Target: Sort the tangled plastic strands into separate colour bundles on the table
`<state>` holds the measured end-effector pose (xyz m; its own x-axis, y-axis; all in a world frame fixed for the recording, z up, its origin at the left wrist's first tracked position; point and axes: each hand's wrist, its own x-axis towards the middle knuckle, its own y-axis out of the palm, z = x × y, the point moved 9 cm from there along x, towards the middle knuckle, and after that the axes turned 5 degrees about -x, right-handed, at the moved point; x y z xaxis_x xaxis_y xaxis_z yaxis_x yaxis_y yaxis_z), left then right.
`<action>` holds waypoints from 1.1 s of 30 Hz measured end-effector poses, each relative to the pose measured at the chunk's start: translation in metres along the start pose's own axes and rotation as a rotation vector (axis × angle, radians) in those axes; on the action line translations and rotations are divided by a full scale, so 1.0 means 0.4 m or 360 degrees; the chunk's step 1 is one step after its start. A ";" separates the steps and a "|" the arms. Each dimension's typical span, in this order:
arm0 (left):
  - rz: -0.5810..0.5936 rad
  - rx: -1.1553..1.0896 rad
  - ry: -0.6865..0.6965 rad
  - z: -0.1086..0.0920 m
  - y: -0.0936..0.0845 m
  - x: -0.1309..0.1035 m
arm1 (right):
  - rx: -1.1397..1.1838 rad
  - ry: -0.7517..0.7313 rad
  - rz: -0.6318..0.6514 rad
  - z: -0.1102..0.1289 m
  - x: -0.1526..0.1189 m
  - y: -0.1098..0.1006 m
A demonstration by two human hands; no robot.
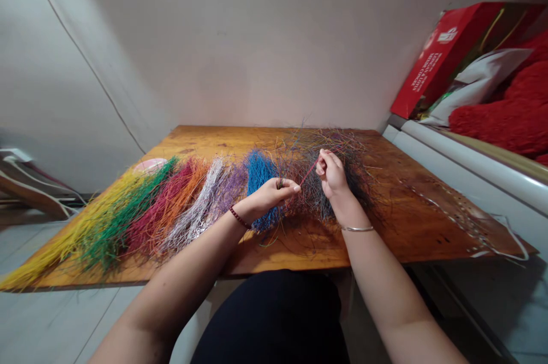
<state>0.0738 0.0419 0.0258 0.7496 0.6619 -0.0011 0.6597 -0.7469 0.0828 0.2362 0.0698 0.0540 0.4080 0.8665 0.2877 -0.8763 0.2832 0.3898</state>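
A thin pinkish-red strand runs taut between my two hands. My left hand pinches its lower end, above the edge of the blue strand bundle. Higher and to the right, my right hand is closed on the other end. Beneath both hands lies a tangled heap of mixed, mostly dark strands. Left of the blue bundle lie sorted bundles: purple, white, orange, crimson, green and yellow. Whether the strands are wire or fibre I cannot tell.
The bundles lie on a wooden table against a wall. A pink round item shows behind the yellow bundle. At the right stand a red box and red fluffy cloth. A white cord lies at the table's right corner.
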 end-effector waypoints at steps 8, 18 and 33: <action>0.0015 0.0071 0.0002 -0.003 0.005 -0.003 | 0.0007 -0.0014 -0.0065 0.003 0.005 -0.016; 0.0014 0.0075 0.0002 -0.006 0.004 -0.004 | -0.0029 -0.0015 -0.0115 0.005 0.012 -0.029; -0.0024 0.0150 0.0037 -0.014 0.001 -0.007 | -0.0093 -0.0009 -0.0224 0.013 0.023 -0.061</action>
<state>0.0717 0.0401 0.0316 0.7386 0.6738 0.0214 0.6741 -0.7386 -0.0113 0.2626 0.0685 0.0515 0.5293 0.8143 0.2384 -0.8235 0.4254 0.3752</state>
